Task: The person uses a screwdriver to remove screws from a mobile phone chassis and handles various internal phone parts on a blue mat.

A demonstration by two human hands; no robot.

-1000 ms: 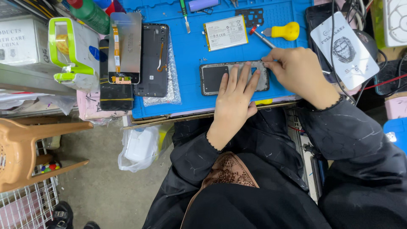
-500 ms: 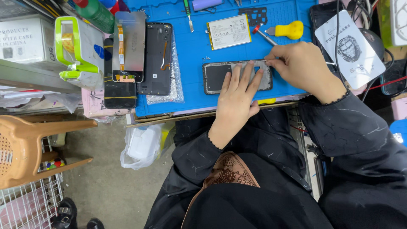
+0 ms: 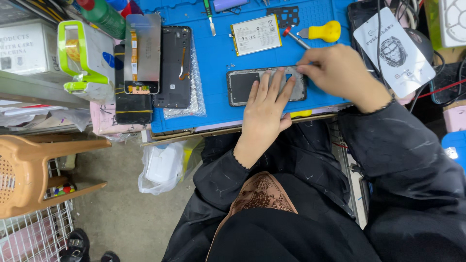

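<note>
The left hand lay flat and open, fingers spread, pressing down an opened phone at the middle of the blue mat on the worktop. The right hand was pinched closed at the phone's three o'clock end; what it gripped could not be told. At twelve o'clock lay a flat battery, at one o'clock a yellow-handled screwdriver, and at nine o'clock a dark back cover and a screen panel. The phone looked light, stiff, thin and fragile, best held by its long edges.
</note>
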